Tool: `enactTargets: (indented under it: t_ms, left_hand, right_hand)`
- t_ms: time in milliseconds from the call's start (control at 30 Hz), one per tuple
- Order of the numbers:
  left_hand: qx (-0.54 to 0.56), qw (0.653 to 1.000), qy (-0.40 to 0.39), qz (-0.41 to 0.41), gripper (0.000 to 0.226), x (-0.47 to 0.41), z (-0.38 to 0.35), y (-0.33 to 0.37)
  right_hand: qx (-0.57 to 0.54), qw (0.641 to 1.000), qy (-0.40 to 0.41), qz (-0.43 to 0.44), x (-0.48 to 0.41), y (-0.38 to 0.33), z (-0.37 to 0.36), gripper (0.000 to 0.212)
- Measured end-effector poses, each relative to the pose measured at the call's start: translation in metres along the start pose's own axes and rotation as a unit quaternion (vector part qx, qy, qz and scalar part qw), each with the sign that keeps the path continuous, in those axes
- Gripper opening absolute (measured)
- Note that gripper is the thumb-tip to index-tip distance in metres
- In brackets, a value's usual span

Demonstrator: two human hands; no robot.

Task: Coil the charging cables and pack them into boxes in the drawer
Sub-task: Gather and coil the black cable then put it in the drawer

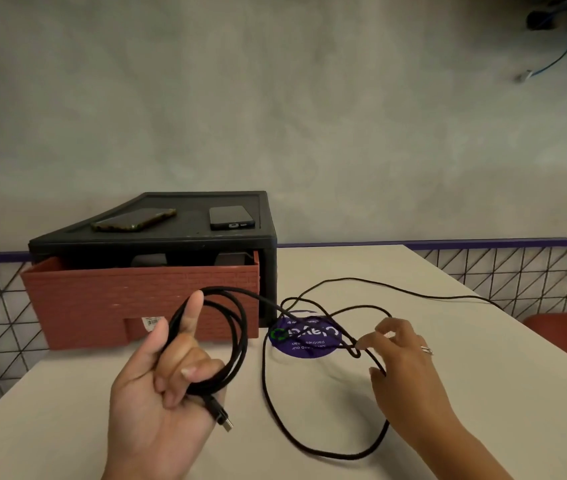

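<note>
A long black charging cable [264, 382] sprawls in loops over the white table [67, 410]. My left hand [161, 389] is raised palm up, with a few turns of the cable wound round its index finger and curled fingers; the plug end [221, 415] hangs below the palm. My right hand [403, 362] reaches over the loose part and pinches a strand near a small kink. Behind, a black drawer unit [268, 271] holds a brick-red drawer [136, 306] pulled partly out, with dark shapes inside that I cannot make out.
Two phones [133, 220] [231, 217] lie on top of the drawer unit. A round purple sticker [304, 337] marks the table beneath the cable. A red chair [566, 334] stands at the right beyond the table edge. A wire-grid fence runs behind the table.
</note>
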State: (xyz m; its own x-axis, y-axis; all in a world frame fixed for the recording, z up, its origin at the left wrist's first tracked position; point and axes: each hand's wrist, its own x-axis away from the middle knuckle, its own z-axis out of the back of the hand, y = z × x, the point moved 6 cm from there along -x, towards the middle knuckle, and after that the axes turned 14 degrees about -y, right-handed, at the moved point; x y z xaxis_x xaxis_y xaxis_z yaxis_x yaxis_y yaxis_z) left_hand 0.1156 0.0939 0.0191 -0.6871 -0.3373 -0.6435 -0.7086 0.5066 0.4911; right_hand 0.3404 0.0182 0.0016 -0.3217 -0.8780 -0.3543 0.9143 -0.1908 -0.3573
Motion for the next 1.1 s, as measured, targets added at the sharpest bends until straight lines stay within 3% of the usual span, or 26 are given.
enactTargets:
  t_ms: [167,233,300,400,500,700,833,900,1000,1100]
  left_hand:
    - [-0.014,0.999,0.023,-0.030,0.057,0.010,0.020,0.019]
    - [-0.044,0.994,0.069,-0.076,0.050,0.018,0.031,0.035]
    - [-0.016,0.987,0.063,-0.145,0.045,0.014,0.030,0.047]
    - [-0.001,0.933,0.218,-0.286,0.065,0.034,0.038,0.072]
    - [-0.002,0.901,0.288,-0.326,0.086,0.047,0.043,0.085]
    - [0.023,0.870,0.346,-0.351,0.089,0.058,0.047,0.084]
    - [0.048,0.858,0.377,-0.346,0.032,0.068,0.060,0.085]
    - [0.060,0.848,0.381,-0.365,0.035,0.075,0.067,0.091]
    - [0.062,0.831,0.377,-0.405,0.032,0.084,0.076,0.106]
    - [0.059,0.826,0.368,-0.422,0.031,0.088,0.083,0.112]
  right_hand:
    - [-0.052,0.990,-0.047,-0.121,-0.005,0.033,-0.005,0.036]
    - [-0.062,0.983,-0.053,-0.162,-0.004,0.045,-0.001,0.037]
    - [-0.080,0.978,-0.037,-0.189,-0.001,0.056,0.008,0.033]
    - [-0.123,0.967,-0.003,-0.222,0.007,0.076,0.024,0.028]
    - [-0.141,0.955,0.013,-0.259,0.015,0.104,0.031,0.022]
    - [-0.008,0.959,-0.078,-0.271,0.013,0.133,0.044,0.018]
    - [0.078,0.947,0.015,-0.311,0.004,0.187,0.090,0.017]
    - [0.123,0.940,0.045,-0.315,-0.015,0.290,0.096,0.020]
    - [0.219,0.926,0.058,-0.301,-0.033,0.373,0.117,0.044]
    - [0.285,0.912,0.048,-0.292,-0.040,0.351,0.142,0.038]
